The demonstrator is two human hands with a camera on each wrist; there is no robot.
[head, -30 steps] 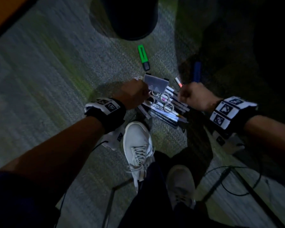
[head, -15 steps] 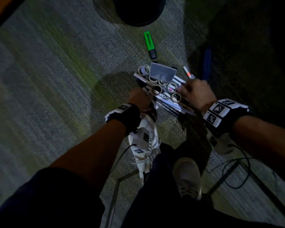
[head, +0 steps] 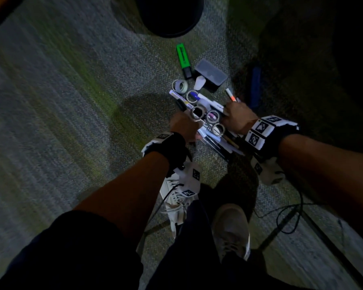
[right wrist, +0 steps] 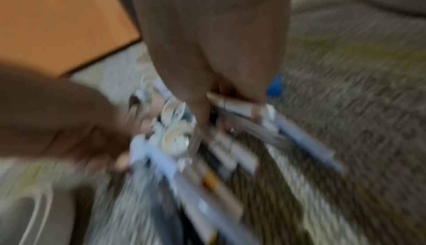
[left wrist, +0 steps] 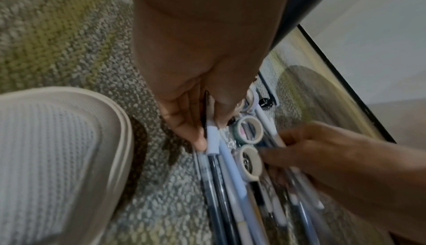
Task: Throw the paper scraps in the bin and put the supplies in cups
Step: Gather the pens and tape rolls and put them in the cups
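I am viewing a pile of pens (head: 210, 130) and tape rolls (head: 197, 112) lying on the carpet (head: 71, 101). The left hand (head: 184, 127) is pinching pens at the pile's near-left edge. The right hand (head: 238, 118) is curling its fingers around pens on the pile's right side.

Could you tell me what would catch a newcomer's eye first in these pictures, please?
Most striking is the heap of pens and markers on the carpet, with tape rolls lying on top and both hands, left hand and right hand, gathering it from either side. Beyond it a bright green highlighter lies alone, near a dark bin at the top of the head view.
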